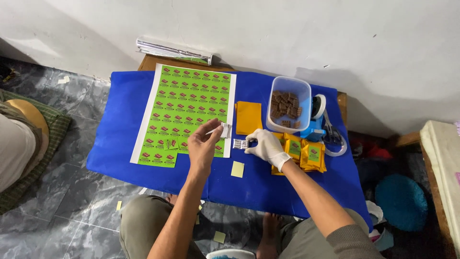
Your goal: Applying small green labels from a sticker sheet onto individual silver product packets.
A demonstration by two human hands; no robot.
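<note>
My bare left hand (203, 144) pinches a small white strip (216, 129) above the lower right corner of a green sticker sheet (188, 103). My right hand (266, 147), in a white glove, rests on the blue cloth (124, 144) with its fingers on a small silvery wrapped piece (239, 143). Right of it lie several orange packets with green labels (306, 154). A stack of orange wrappers (248, 117) lies just beyond the hands.
A clear tub of brown squares (288, 103) stands behind the right hand, with a blue tape dispenser (316, 120) and scissors (331, 134) beside it. A foil roll (173, 51) lies by the wall. A yellow paper square (237, 169) lies on the cloth. Another person's knee (21, 129) is at the left.
</note>
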